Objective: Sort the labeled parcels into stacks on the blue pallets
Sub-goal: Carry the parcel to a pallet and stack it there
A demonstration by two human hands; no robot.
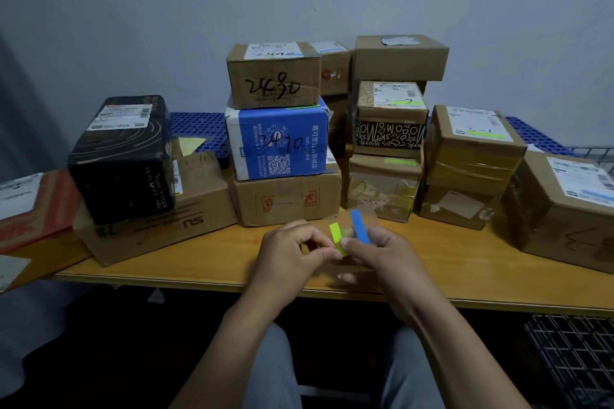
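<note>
Over the front of the wooden table (206, 262), my left hand (292, 251) and my right hand (382, 252) meet around a clear sheet carrying a green label strip (337, 236) and a blue label strip (359, 226). My right hand holds the sheet; my left thumb and forefinger pinch at the green strip's lower end. Behind them stand parcel stacks: a brown box marked 2490 (274, 76) on a blue box (277, 143) on a brown box (289, 201); a second stack (392, 116); a third stack (471, 156). Blue pallets (196, 126) show behind the boxes.
A black box (123, 156) sits on a brown carton (186, 209) at the left, beside a red-printed flat parcel (36, 206). A large brown box (571, 209) is at the right. A wire basket (578, 359) sits low right. My knees are under the table edge.
</note>
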